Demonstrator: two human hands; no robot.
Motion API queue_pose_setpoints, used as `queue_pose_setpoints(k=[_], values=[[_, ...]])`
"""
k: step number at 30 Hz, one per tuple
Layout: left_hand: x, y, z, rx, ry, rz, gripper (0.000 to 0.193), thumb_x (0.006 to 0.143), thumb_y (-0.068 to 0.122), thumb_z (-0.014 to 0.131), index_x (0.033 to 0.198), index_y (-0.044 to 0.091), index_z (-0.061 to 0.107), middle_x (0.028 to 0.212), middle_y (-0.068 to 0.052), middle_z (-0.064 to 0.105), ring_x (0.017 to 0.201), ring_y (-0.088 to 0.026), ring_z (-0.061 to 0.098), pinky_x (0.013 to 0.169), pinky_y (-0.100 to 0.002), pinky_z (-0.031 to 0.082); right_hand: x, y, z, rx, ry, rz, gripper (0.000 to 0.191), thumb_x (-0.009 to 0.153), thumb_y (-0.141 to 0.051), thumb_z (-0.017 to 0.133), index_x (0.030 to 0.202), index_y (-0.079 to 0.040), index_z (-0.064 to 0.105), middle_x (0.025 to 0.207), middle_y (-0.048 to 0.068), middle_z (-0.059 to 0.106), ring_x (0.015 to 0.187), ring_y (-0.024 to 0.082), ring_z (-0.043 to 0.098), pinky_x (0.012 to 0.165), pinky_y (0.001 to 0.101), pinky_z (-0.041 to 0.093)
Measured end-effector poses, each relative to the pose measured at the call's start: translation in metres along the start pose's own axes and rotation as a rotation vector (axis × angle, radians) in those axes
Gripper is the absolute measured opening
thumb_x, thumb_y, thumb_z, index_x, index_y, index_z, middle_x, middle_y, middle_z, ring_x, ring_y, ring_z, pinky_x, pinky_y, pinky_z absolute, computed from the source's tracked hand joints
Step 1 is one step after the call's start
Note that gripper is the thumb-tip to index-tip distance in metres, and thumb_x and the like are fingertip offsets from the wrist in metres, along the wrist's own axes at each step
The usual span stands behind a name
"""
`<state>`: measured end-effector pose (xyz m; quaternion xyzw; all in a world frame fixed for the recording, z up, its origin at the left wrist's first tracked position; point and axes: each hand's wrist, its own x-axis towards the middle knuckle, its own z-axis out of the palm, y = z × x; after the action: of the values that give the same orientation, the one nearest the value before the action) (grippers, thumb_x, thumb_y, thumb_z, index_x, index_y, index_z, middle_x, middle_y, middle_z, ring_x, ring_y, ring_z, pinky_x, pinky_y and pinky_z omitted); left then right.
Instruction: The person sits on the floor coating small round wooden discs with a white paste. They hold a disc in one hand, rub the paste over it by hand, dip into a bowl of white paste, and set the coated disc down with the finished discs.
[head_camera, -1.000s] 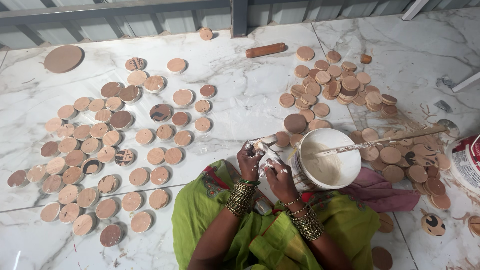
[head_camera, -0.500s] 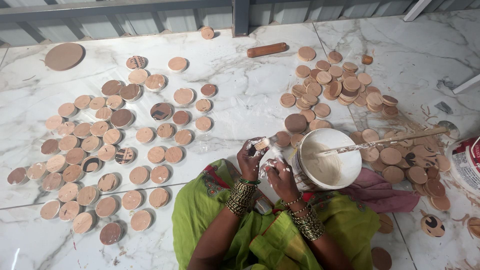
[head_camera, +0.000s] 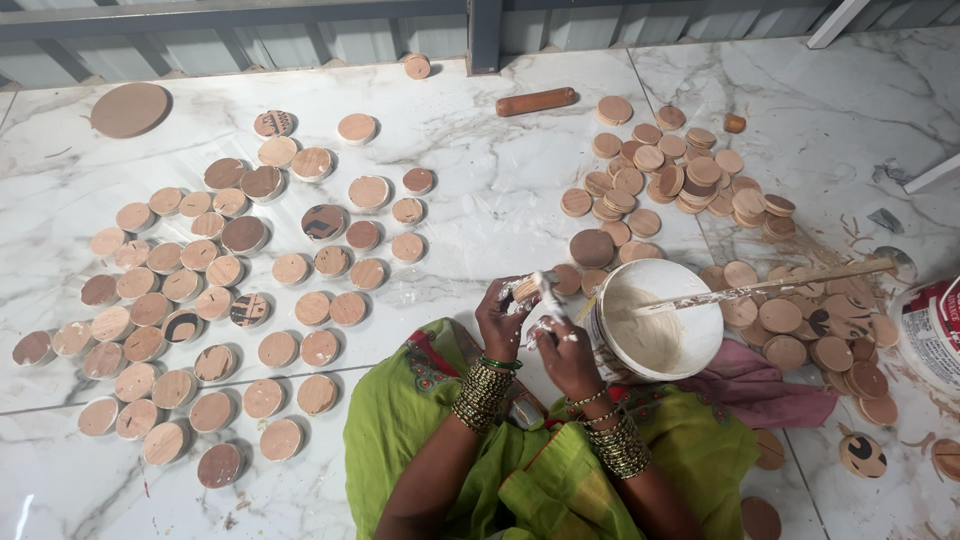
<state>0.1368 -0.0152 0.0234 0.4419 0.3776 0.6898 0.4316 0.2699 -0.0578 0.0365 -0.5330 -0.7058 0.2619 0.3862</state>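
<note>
Two hands at work, left hand (head_camera: 502, 318) and right hand (head_camera: 566, 352), closed together on one small round wooden disc (head_camera: 527, 289) smeared white.

Right of the grip: one white plastic bucket of pale paste (head_camera: 655, 318), one long wooden stir stick (head_camera: 760, 287) across its rim, one crumpled pink cloth (head_camera: 760, 385) under it.

Beyond the bucket: one heaped pile of plain round wooden discs (head_camera: 680, 180), too overlapped to count, several dozen.

Left of the grip: spread of single coated discs (head_camera: 200, 290), roughly fifty.

Far from the grip, at top: one brown wooden rolling pin (head_camera: 535, 100); one large flat round wooden board (head_camera: 130, 109).

Far right edge: one white tub (head_camera: 935, 330), partly cut off.
</note>
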Motion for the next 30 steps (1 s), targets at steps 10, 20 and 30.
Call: queue_pose_setpoints(k=[10,20,30], values=[[0.001,0.005,0.002,0.213,0.032,0.034,0.034,0.078,-0.004,0.084,0.111,0.000,0.073,0.105,-0.005,0.074,0.098,-0.012,0.069,0.089,-0.029,0.057,0.007,-0.030,-0.027,-0.092,0.009,0.093,0.021,0.094,-0.015,0.061,0.106,0.001,0.068,0.071,0.021,0.067,0.059,0.037,0.065,0.059,0.0469,0.049],[0.003,0.004,-0.003,0.481,0.118,0.190,0.037,0.072,0.001,0.087,0.108,0.004,0.076,0.102,-0.010,0.075,0.092,-0.022,0.072,0.083,-0.033,0.058,-0.001,-0.042,-0.011,-0.495,0.046,-0.049,0.028,0.092,-0.015,0.063,0.118,-0.007,0.068,0.073,0.017,0.069,0.058,0.037,0.064,0.055,0.0482,0.050],[0.002,0.015,0.001,0.519,0.106,0.212,0.039,0.071,0.007,0.090,0.106,0.005,0.075,0.102,-0.009,0.075,0.092,-0.024,0.072,0.081,-0.035,0.058,0.009,-0.045,-0.028,-0.463,0.197,-0.087,0.045,0.086,-0.011,0.066,0.130,-0.002,0.068,0.073,0.017,0.070,0.056,0.037,0.064,0.052,0.0477,0.048]])
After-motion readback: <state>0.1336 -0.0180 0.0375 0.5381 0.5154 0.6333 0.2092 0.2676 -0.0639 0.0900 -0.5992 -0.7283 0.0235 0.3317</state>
